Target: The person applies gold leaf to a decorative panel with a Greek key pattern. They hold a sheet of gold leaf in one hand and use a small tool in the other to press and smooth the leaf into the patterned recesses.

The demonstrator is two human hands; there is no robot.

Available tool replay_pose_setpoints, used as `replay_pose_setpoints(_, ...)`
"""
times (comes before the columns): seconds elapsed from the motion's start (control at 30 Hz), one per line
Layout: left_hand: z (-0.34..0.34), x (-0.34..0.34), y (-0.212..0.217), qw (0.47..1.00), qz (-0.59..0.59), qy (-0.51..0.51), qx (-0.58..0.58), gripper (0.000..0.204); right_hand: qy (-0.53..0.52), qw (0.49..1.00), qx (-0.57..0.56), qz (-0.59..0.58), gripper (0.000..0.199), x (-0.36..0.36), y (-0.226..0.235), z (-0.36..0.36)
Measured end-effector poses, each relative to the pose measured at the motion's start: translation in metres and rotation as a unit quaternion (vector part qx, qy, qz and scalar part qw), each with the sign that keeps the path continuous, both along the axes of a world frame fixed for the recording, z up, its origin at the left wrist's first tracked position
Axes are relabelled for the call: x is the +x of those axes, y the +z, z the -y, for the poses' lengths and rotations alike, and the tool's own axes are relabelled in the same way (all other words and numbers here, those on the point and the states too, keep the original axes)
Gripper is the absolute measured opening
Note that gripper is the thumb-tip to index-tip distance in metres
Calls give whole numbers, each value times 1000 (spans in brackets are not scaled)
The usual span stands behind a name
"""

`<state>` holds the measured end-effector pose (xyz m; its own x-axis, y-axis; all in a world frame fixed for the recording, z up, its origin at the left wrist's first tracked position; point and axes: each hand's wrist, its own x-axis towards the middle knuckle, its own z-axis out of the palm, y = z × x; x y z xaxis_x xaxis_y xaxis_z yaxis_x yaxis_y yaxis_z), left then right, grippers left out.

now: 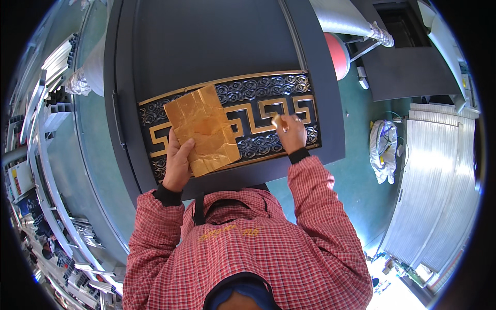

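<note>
My left hand (pixel 180 160) is closed on the lower left edge of a creased gold-coloured sheet (pixel 199 121), thumb on top; a wet-looking orange-gold patch shows at its middle. The sheet hangs over the left part of a dark ornamental panel (pixel 258 89) and hides some of it. My right hand (pixel 292 133) pinches a small gold-stained pad (pixel 279 122), blurred and partly covered by the fingers. It is at the raised gold key-pattern band (pixel 251 120), towards the right end. Dark swirling relief runs above and below that band.
The panel is set in a large dark grey door-like slab (pixel 217 39) with a long handle (pixel 118 119) at left. Wrapped rolls (pixel 346 18) are beyond its upper corners. Metal profiles (pixel 57 113) stand on the left; ribbed sheets (pixel 431 181) and a silvery bag (pixel 383 150) are on the right.
</note>
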<state>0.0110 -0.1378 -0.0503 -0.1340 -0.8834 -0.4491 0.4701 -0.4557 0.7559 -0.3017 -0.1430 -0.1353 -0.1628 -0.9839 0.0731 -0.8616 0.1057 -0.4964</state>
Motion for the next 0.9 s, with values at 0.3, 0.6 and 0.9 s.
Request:
replay_pose_setpoints(0.3, -4, -20, -5, 1000, -15, -25, -8, 54, 52, 985, -97, 130, 30, 33, 99, 3)
replay_pose_setpoints(0.6, -1, -34, 2, 998, -17, -54, -20, 51, 211, 974, -75, 47, 29, 91, 132, 9)
replay_pose_setpoints(0.9, 5, -15, -6, 1000, -5, -17, -12, 52, 40, 996, -63, 50, 23, 26, 68, 36)
